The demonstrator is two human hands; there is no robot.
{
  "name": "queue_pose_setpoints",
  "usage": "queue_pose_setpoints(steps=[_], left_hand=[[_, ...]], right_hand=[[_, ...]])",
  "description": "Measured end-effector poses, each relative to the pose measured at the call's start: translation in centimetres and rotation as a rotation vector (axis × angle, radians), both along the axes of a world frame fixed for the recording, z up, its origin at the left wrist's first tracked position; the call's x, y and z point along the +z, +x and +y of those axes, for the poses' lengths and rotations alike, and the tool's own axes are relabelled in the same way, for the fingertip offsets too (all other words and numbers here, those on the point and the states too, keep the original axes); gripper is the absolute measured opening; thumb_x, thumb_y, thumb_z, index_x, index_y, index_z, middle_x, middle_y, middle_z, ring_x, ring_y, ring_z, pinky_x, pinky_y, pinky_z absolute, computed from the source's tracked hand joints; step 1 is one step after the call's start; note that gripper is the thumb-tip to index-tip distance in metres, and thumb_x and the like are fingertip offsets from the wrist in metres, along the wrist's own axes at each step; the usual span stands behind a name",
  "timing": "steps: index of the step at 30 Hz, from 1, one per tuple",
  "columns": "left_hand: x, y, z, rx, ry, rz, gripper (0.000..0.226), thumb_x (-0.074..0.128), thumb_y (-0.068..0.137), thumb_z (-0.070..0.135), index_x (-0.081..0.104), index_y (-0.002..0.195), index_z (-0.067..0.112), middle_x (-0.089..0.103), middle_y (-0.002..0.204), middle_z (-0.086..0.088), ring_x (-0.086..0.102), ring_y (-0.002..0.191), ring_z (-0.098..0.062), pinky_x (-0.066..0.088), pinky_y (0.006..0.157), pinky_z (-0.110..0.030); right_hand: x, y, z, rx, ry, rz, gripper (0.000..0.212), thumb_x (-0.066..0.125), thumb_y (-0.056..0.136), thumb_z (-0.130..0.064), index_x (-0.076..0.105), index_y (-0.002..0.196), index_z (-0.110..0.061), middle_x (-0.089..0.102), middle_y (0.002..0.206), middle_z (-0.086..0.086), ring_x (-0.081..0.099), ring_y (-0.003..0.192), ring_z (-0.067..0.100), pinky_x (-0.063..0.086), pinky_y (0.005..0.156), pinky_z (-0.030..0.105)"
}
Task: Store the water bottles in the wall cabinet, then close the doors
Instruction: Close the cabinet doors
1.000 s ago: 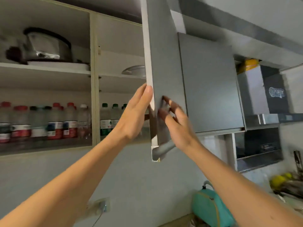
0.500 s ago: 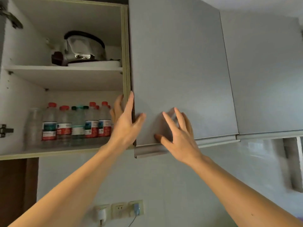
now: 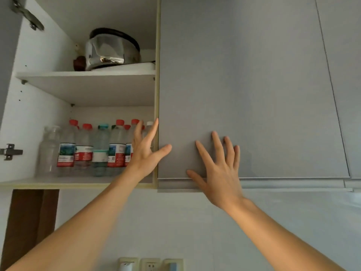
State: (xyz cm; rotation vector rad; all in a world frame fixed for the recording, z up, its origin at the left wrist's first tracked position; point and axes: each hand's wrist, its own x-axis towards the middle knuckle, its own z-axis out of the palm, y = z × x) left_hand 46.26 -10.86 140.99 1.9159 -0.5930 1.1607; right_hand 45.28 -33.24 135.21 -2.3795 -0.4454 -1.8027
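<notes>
- The right hand [image 3: 220,173] is laid flat against the grey door [image 3: 244,85], fingers straight and spread wide, nothing held.
- Its thumb is seen at the door's lower edge, just above the handle strip [image 3: 293,183] that runs along the bottom.
- The left hand [image 3: 145,151] is raised at the door's left edge, fingers straight and fanned apart, nothing held.
- The left thumb is stretched across onto the door face; whether it is actually touching cannot be told. The other fingers are seen in front of the open compartment.
- The grey door is shown shut, flush with the cabinet frame [image 3: 157,75].
- The compartment to its left is seen open; its own door is glimpsed only as a grey edge at the far left, with two hinges [image 3: 9,151] seen on the side wall.
- The bottles [image 3: 97,149] are stood upright in a crowded row on the lower shelf [image 3: 48,181] of the open compartment, most with red caps, one with a teal cap.
- The rightmost bottles are partly hidden behind the left hand.
- A clear jar [image 3: 48,149] is stood at the left end of the row, just beside the first bottle.
- On the upper shelf [image 3: 88,75] a shiny metal pot [image 3: 111,49] is rested on a white tray.
- A further grey door [image 3: 347,75] is seen at the right.
- Wall sockets [image 3: 150,265] are seen at the bottom, between the two forearms.
</notes>
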Motion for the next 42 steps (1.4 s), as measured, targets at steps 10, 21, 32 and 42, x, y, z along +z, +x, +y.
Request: queue_pose_setpoints(steps=[10, 21, 32, 42], left_hand=[[0.4, -0.1, 0.4, 0.236, 0.155, 0.068, 0.088, 0.062, 0.090, 0.059, 0.004, 0.155, 0.053, -0.014, 0.167, 0.002, -0.012, 0.154, -0.028, 0.004, 0.121, -0.059], [1.1, -14.6, 9.0, 0.403, 0.097, -0.318, 0.040, 0.049, 0.103, 0.031, 0.051, 0.142, 0.019, 0.059, 0.130, 0.003, 0.053, 0.122, -0.014, 0.042, 0.103, -0.032], [1.5, -34.7, 26.1, 0.906, 0.144, -0.466, 0.044, 0.043, 0.096, 0.032, 0.056, 0.135, 0.016, 0.054, 0.136, -0.006, 0.043, 0.128, -0.029, 0.033, 0.107, -0.042], [2.7, -43.1, 38.2, 1.374, -0.110, -0.109, 0.080, 0.054, 0.095, 0.047, 0.012, 0.157, 0.019, -0.001, 0.165, -0.016, 0.021, 0.141, -0.051, 0.019, 0.114, -0.061]], right_hand=[[0.1, 1.0, 0.1, -0.050, -0.011, 0.045, 0.080, 0.039, 0.091, -0.073, 0.021, 0.160, -0.035, -0.001, 0.169, 0.011, -0.005, 0.153, 0.042, -0.002, 0.122, 0.061], [2.1, -10.2, 10.7, 0.479, 0.142, 0.018, 0.040, 0.055, 0.099, -0.023, 0.056, 0.136, -0.006, 0.050, 0.140, 0.012, 0.043, 0.129, 0.034, 0.047, 0.099, 0.050], [2.9, -23.1, 34.7, 0.970, 0.174, 0.048, 0.045, 0.044, 0.103, -0.029, 0.048, 0.145, -0.012, 0.046, 0.145, 0.006, 0.041, 0.134, 0.021, 0.038, 0.110, 0.032], [2.2, -30.3, 44.5, 1.082, 0.108, 0.138, 0.049, 0.042, 0.106, -0.035, 0.038, 0.152, -0.020, 0.033, 0.156, 0.002, 0.031, 0.141, 0.019, 0.035, 0.104, 0.029]])
